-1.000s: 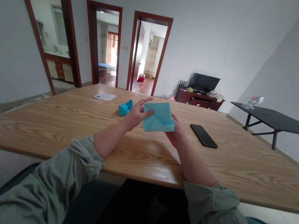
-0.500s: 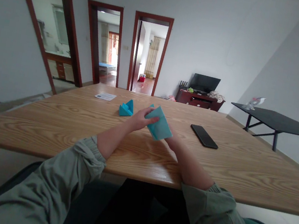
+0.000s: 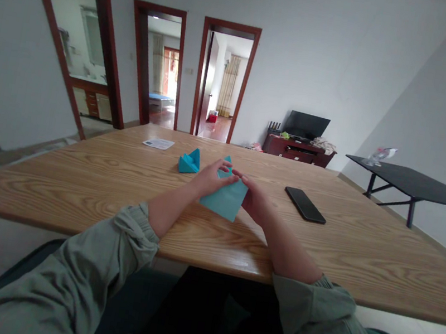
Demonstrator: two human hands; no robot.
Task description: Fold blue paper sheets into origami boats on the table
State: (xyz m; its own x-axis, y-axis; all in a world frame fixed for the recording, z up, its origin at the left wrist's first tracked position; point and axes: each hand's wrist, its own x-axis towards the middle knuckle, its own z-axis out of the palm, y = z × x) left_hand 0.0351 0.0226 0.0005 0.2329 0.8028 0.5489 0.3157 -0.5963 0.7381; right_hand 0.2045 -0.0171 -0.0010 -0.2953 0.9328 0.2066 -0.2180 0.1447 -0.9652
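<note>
Folded light-blue paper (image 3: 224,201) was positioned between the hands, tilted above the table (image 3: 117,195). Its near face was flat and pale; a darker blue point projected beyond the fingers. The left hand (image 3: 209,179) was partly closed, thumb over the paper's upper left part, gripping it. The right hand (image 3: 257,202) was curled, its fingertips pinching the upper right edge. A folded blue paper piece (image 3: 190,163) stood just left of the left hand; a black phone (image 3: 305,205) lay right of the right hand. A printed white sheet (image 3: 159,144) lay farther out, beyond the left hand.
</note>
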